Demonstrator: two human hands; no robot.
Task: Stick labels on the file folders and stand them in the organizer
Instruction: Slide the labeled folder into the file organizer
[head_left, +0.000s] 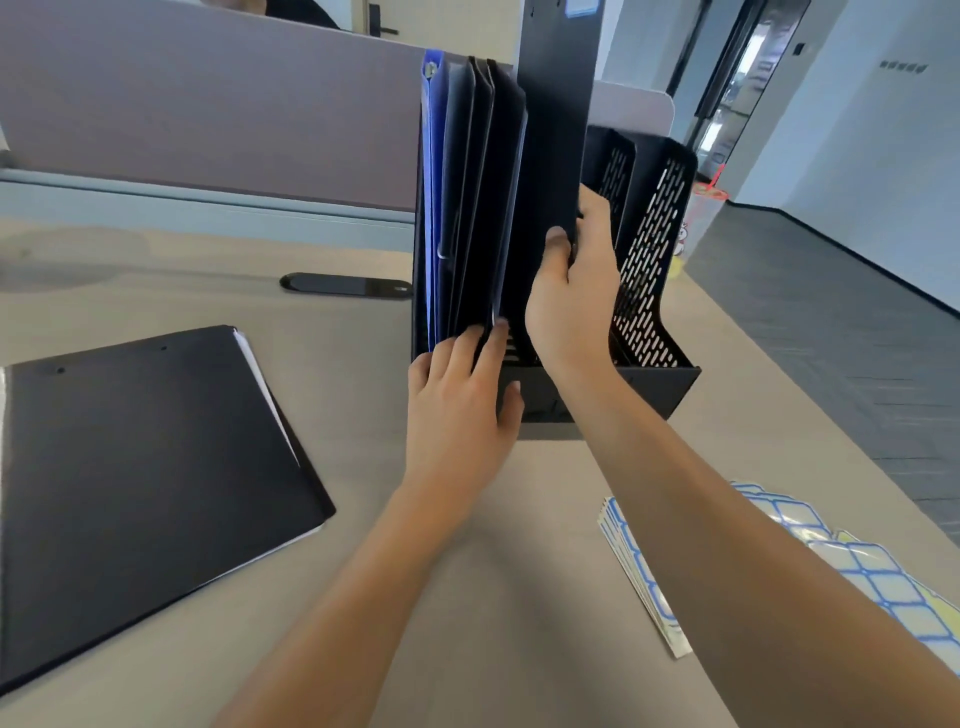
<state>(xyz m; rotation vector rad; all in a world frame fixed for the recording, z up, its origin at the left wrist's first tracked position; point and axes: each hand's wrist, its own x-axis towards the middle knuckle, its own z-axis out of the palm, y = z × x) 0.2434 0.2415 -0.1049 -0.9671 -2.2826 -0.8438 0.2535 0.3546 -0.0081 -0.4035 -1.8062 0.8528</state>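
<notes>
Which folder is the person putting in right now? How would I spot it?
Find the black mesh organizer at the desk's far edge. The right hand grips one black folder there. It sticks up far taller than the folders beside it and has a blue label on top.

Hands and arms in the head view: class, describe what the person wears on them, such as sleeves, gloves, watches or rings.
Nothing is worn that shows. Both forearms are bare from the bottom edge of the picture up to the wrists, with no sleeve in view. The left hand and the right hand have no gloves, and no watch, bracelet or ring can be seen. The fingernails are short and plain.
</notes>
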